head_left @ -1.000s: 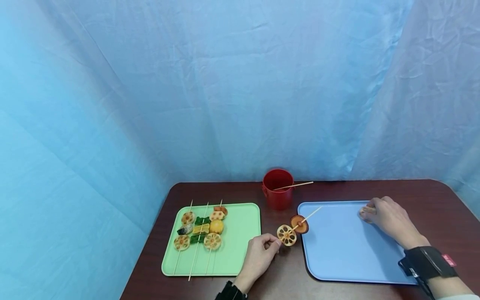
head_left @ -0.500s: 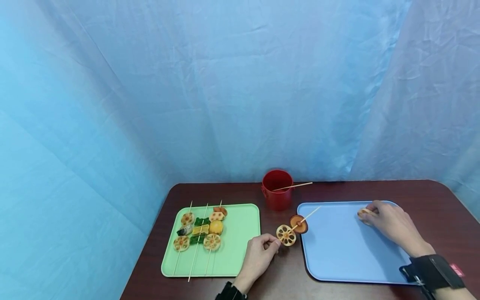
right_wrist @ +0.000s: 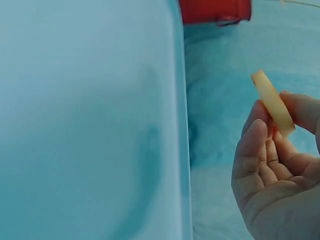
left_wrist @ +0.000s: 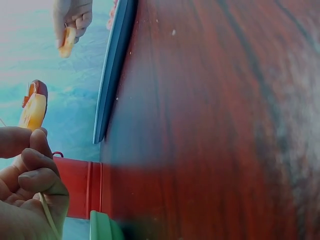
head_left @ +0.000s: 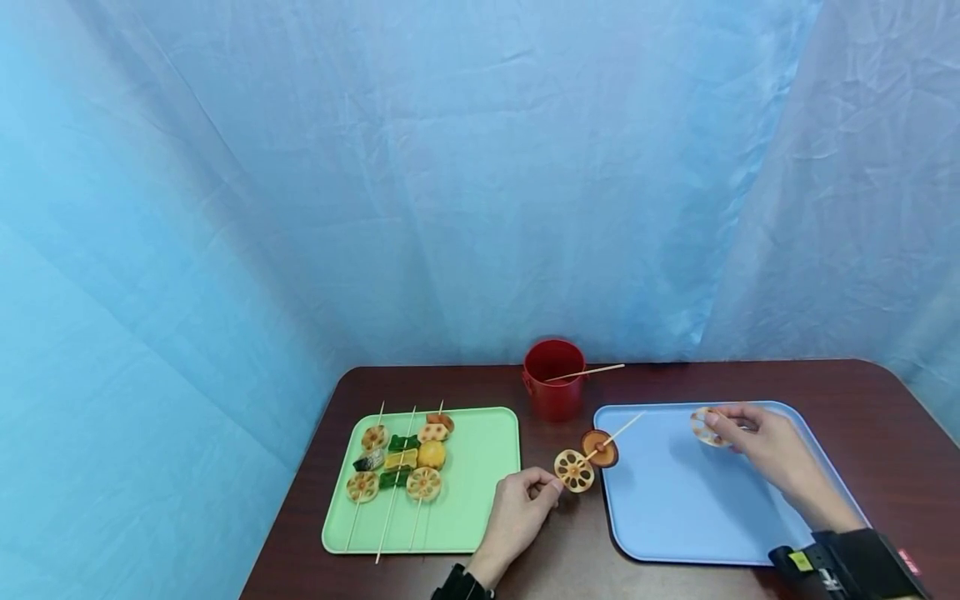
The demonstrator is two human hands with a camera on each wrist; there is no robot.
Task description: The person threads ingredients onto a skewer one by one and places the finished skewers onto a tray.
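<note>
My left hand [head_left: 522,506] pinches a bamboo skewer [head_left: 625,427] just below its food, between the two trays. Threaded on it are a lotus root slice [head_left: 574,472] by the fingertips and a brown mushroom slice [head_left: 599,448] above. The skewer's lower end runs through the palm in the left wrist view. Over the far right part of the blue tray [head_left: 675,517], my right hand [head_left: 765,442] grips another lotus root slice [head_left: 705,427] between thumb and fingers. In the right wrist view that slice [right_wrist: 273,103] shows edge-on.
A green tray [head_left: 480,467] on the left bears 3 loaded skewers. Behind, between the trays, stands a red cup [head_left: 553,392] with a bare skewer [head_left: 600,371] leaning out over its rim. Blue cloth [head_left: 480,183] hangs behind the dark wooden table [head_left: 540,567].
The right hand has lifted the lotus root slice off the blue tray and moved left, turning its face into view. The left hand and its skewer have stayed nearly still.
</note>
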